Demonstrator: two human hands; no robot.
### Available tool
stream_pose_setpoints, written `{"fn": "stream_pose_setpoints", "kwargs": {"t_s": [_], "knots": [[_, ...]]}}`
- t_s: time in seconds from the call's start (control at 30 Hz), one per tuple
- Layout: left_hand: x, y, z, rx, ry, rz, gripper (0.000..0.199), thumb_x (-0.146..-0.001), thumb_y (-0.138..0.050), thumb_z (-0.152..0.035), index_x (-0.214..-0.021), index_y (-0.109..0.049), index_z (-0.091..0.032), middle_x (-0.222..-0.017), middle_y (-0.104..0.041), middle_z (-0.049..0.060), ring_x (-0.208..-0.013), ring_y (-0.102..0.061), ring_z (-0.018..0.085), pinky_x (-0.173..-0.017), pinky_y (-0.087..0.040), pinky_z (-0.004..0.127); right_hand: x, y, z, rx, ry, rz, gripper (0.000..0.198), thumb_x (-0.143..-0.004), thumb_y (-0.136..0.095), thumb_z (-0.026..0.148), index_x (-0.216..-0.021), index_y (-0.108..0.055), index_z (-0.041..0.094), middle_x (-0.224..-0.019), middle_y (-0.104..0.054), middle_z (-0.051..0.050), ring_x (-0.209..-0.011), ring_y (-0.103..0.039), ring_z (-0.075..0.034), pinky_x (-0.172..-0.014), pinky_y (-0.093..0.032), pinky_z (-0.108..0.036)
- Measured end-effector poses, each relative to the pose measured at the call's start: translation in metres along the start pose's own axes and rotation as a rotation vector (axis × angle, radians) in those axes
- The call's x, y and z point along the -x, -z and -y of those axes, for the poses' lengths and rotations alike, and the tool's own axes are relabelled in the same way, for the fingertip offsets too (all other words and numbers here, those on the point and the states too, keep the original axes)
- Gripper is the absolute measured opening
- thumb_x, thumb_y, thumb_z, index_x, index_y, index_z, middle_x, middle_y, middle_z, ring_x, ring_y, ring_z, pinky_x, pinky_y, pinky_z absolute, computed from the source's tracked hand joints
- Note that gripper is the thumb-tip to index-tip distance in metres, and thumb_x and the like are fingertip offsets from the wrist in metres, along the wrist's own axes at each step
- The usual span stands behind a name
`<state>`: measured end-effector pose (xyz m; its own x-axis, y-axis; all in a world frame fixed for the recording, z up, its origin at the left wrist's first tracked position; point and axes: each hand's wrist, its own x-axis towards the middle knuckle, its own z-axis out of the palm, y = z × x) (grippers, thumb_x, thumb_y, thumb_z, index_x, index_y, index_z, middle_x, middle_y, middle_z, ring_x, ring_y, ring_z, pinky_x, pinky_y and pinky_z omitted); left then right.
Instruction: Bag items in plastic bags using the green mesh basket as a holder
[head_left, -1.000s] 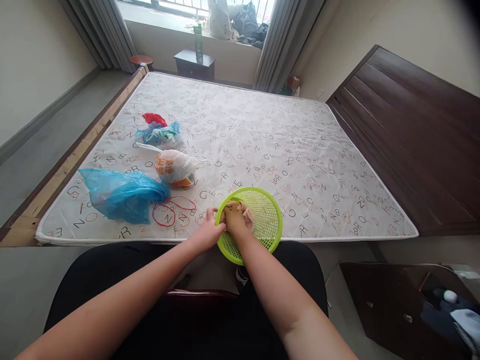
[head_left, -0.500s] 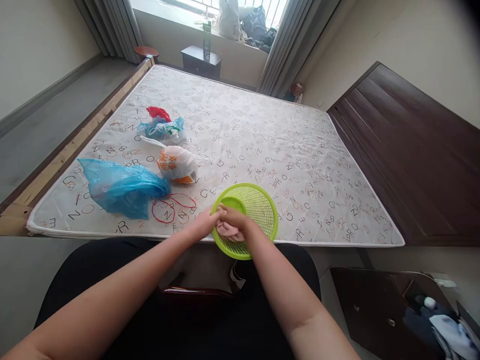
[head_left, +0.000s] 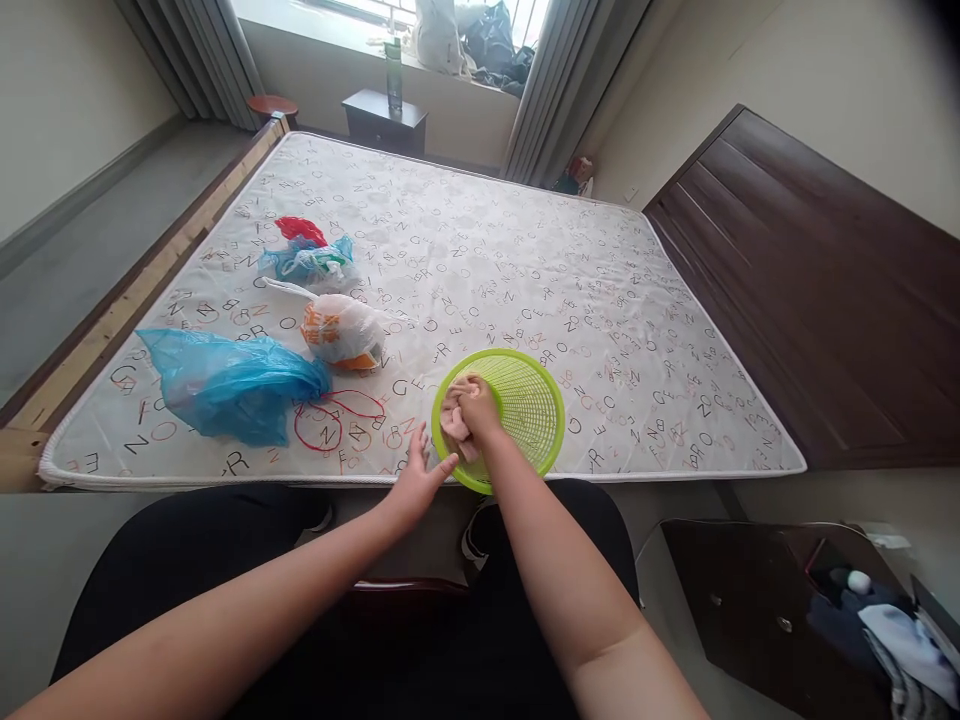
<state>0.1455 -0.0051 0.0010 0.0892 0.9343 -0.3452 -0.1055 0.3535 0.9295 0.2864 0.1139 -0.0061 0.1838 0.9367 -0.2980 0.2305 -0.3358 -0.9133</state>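
A lime-green plastic mesh basket (head_left: 534,410) stands tilted at the mattress's near edge. Inside it, my right hand (head_left: 478,408) is closed around a crumpled pink cloth (head_left: 455,424), pressing against the basket's left inner wall. My left hand (head_left: 421,478) is just outside the rim on the left, fingers and thumb spread, holding nothing. Left of the basket, a thin red cord (head_left: 341,418) lies looped on the mattress beside a blue plastic bag (head_left: 232,385).
Behind the blue bag, a knotted white bag with orange print (head_left: 343,330) and a smaller blue bag (head_left: 311,262) with a red bag (head_left: 300,230) lie on the lettered mattress (head_left: 480,270). A dark headboard (head_left: 795,290) rises at right. Folded clothes (head_left: 900,640) lie at lower right.
My left hand has let go of the cloth and drawn back left, fingers spreading. My right hand keeps the pink cloth, now higher in the basket. The view has shifted slightly.
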Motion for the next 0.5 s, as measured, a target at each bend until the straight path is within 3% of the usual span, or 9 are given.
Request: {"fn": "stream_pose_setpoints", "kwargs": {"t_s": [0.1, 0.2, 0.37, 0.5], "knots": [[-0.002, -0.010, 0.009, -0.102, -0.083, 0.054, 0.084, -0.087, -0.069, -0.054, -0.156, -0.034, -0.021, -0.161, -0.040, 0.019, -0.151, -0.035, 0.034, -0.124, -0.026, 0.052, 0.002, -0.017, -0.004, -0.282, -0.056, 0.009, 0.061, -0.078, -0.052, 0.027, -0.138, -0.040, 0.025, -0.128, -0.067, -0.007, -0.108, -0.069, -0.018, -0.092, -0.057, -0.034], [-0.027, -0.006, -0.002, -0.142, -0.186, -0.084, 0.066, -0.093, -0.058, -0.053, -0.148, -0.049, -0.018, -0.156, -0.047, 0.016, -0.153, -0.031, 0.029, -0.127, -0.019, 0.048, 0.011, -0.029, -0.003, -0.297, -0.069, 0.210, 0.065, -0.078, -0.059, 0.030, -0.140, -0.040, 0.027, -0.127, -0.068, -0.007, -0.111, -0.069, -0.020, -0.093, -0.058, -0.039], [-0.071, 0.032, -0.035, -0.047, -0.174, -0.099, 0.050, -0.089, -0.057, -0.051, -0.123, -0.066, -0.016, -0.133, -0.068, 0.014, -0.135, -0.055, 0.031, -0.119, -0.036, 0.047, 0.023, -0.013, 0.019, 0.111, 0.111, 0.543, 0.068, -0.072, -0.072, 0.028, -0.137, -0.052, 0.027, -0.125, -0.069, -0.004, -0.114, -0.067, -0.024, -0.099, -0.054, -0.039], [-0.085, 0.061, -0.057, -0.114, -0.063, 0.048, 0.042, -0.079, -0.062, -0.051, -0.100, -0.071, -0.015, -0.106, -0.076, 0.014, -0.108, -0.068, 0.036, -0.102, -0.049, 0.049, 0.028, 0.006, 0.036, 0.443, 0.173, 0.803, 0.053, -0.070, -0.071, 0.025, -0.122, -0.063, 0.025, -0.104, -0.074, -0.002, -0.095, -0.071, -0.026, -0.087, -0.056, -0.038]]}}
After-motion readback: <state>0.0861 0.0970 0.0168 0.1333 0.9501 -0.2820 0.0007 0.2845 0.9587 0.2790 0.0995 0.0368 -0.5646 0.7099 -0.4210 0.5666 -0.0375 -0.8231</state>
